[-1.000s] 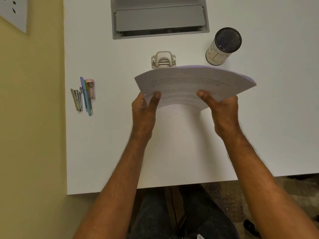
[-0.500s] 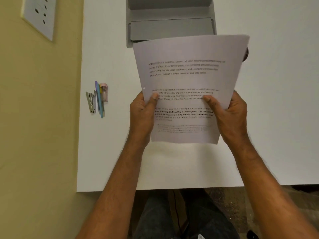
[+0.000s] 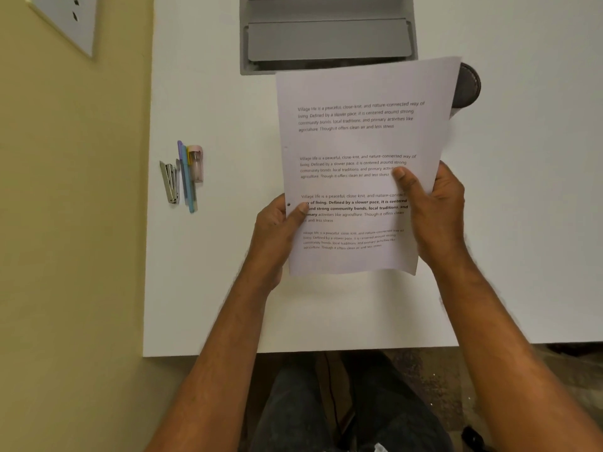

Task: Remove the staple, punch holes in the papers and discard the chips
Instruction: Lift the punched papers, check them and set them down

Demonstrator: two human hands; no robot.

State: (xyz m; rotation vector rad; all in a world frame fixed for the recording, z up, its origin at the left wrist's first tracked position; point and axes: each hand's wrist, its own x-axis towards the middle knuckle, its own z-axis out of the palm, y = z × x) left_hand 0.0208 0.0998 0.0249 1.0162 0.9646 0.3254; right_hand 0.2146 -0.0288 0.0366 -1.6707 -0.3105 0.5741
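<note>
Stack of white printed papers [image 3: 362, 141] held up above the white table [image 3: 208, 288], left hand [image 3: 277, 233] pinching its left edge (punched hole by the thumb), right hand [image 3: 434, 207] gripping the right edge, silver staple remover [image 3: 170, 183] lying well off to the left

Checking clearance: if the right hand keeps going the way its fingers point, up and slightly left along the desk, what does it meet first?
Likely the dark cup peeking out behind the papers that the right hand holds. Depth is unclear; the hand may pass above it.

Printed papers [image 3: 359, 141] held upright, punched hole on left edge.
</note>
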